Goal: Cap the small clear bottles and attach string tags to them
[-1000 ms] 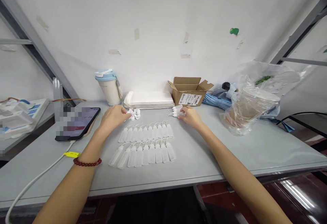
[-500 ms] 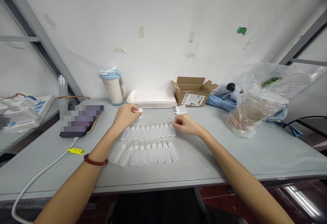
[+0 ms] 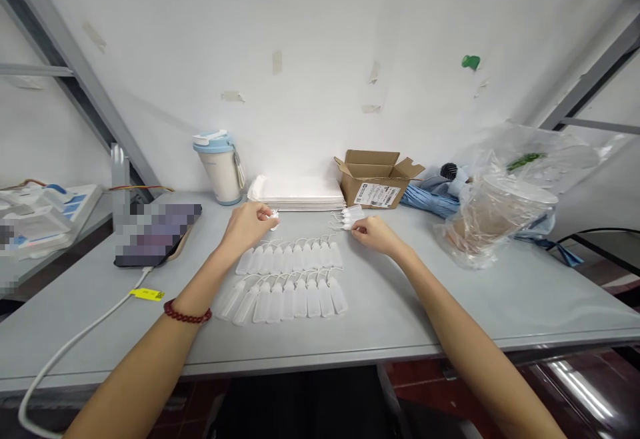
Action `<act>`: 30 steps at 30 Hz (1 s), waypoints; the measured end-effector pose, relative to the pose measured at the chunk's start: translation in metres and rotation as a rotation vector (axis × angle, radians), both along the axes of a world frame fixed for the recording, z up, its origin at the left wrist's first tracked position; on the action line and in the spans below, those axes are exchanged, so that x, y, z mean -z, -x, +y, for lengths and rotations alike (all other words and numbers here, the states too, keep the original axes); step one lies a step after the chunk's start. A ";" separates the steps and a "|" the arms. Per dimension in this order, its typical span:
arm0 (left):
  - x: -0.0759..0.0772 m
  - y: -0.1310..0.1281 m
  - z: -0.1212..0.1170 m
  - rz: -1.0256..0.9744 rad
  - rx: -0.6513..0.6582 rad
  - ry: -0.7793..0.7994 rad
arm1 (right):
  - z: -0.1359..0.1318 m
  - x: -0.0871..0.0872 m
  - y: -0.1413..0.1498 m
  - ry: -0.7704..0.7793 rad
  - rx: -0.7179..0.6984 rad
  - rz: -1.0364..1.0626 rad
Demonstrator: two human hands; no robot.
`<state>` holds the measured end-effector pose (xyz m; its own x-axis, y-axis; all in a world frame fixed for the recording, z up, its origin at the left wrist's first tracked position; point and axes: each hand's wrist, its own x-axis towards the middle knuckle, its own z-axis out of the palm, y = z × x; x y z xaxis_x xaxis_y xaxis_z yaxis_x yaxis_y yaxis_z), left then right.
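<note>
Your left hand [image 3: 247,226], left of centre, curls at small white pieces [image 3: 275,219]; your right hand [image 3: 377,234], right of centre, bends at the edge of a translucent bottle cluster [image 3: 353,212]. Whether either grips anything, I cannot tell. Below frame centre lie two rows of thin-tubed translucent bottles [image 3: 289,297].

No text is legible. Print on the box [image 3: 376,171] label [image 3: 377,195], cable [image 3: 75,351] tag [image 3: 147,294] and cup [image 3: 220,179] is too small to read.

Btl rows [image 3: 289,302] on tbl [image 3: 390,319]; cup [image 3: 219,175] behind L; box [image 3: 377,193] behind R.
</note>
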<state>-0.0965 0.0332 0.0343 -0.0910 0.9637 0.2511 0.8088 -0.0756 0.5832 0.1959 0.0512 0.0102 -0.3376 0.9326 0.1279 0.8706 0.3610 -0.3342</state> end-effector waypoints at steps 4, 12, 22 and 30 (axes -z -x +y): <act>0.000 -0.001 -0.001 0.006 0.002 0.010 | 0.001 0.003 0.001 -0.002 0.026 -0.014; -0.006 -0.001 -0.002 -0.004 -0.021 0.030 | 0.005 0.008 0.001 0.007 0.067 -0.042; -0.003 0.001 -0.001 -0.006 -0.011 0.018 | 0.004 0.005 -0.001 -0.009 0.061 -0.017; -0.003 -0.001 -0.002 -0.018 -0.007 0.022 | -0.006 -0.004 0.006 0.007 -0.033 0.094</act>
<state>-0.0958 0.0315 0.0371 -0.1020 0.9682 0.2286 0.7989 -0.0572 0.5987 0.1902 0.0454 0.0138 -0.3553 0.9220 0.1540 0.8229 0.3867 -0.4163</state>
